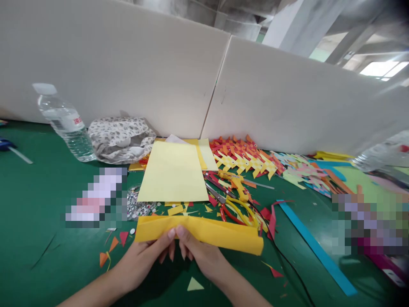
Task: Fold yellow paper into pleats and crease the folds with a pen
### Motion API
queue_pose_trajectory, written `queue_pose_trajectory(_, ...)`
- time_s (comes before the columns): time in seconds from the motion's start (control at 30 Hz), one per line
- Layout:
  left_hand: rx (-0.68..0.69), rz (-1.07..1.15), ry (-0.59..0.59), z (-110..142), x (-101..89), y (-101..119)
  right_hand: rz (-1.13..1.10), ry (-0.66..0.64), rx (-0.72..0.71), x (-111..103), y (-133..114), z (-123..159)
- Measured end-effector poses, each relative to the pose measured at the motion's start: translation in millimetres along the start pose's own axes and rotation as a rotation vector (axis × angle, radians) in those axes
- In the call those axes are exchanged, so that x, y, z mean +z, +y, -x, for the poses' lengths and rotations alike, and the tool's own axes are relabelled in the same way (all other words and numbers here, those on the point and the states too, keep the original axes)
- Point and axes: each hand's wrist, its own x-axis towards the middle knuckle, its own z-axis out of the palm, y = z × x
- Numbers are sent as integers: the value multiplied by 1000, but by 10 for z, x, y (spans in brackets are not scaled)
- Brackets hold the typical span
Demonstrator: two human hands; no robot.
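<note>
A folded sheet of golden-yellow paper (pixel 223 233) is held up level above the green table. My left hand (pixel 153 249) pinches its lower edge near the middle, thumb on the near face. Right beside it, thumb almost touching thumb, my right hand (pixel 194 247) grips the same edge; the other fingers are partly behind the paper. Beyond it lies a pale yellow sheet (pixel 174 172). Scissors with yellow handles (pixel 244 209) and a yellow glue gun (pixel 238 185) lie to its right among paper scraps.
A water bottle (pixel 68 123) and a patterned cloth bag (pixel 121 138) stand at the back left. Woven paper strips (pixel 243 157) are piled against the white partition (pixel 143 64). A blue strip (pixel 316 247) and a black cord (pixel 287 260) lie on the right. Small gems (pixel 139 204) are at left.
</note>
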Motion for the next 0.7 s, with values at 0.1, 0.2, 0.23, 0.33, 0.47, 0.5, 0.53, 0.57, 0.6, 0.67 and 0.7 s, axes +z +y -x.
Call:
queue_pose_trajectory(0.1,5,18,-35,20,2,-62,23,8,9,-13,-20,3)
queue_pose_trajectory(0.2,24,22,-34,38,-21,-91,-18,28,23,-32,-1,-11)
queue_pose_trajectory(0.23,34,23,-21,39,-32,-89,-40,42,30,-38,16,-18)
queue_pose_trajectory(0.33,55,-10,26,27,-58,-59,-95,111,48,-51,80,-44)
queue_pose_trajectory(0.47,66,-57,58,-8,-50,-15,-111,145,26,-36,92,-46)
queue_pose_trajectory(0.5,71,-64,46,-15,-41,-12,-101,101,14,-28,71,-37)
queue_pose_trajectory(0.53,82,-73,20,-20,-31,-12,-74,32,3,-20,43,-26)
queue_pose_trajectory(0.57,97,-83,-16,-23,-21,-15,-33,-36,-6,-12,14,-13)
queue_pose_trajectory(0.6,111,-94,-54,-25,-13,-20,24,-91,-10,-6,-14,1)
queue_pose_trajectory(0.67,134,-112,-99,-23,2,-31,165,-105,3,3,-52,25)
queue_pose_trajectory(0.7,137,-115,-106,-18,7,-37,227,-76,10,6,-58,35)
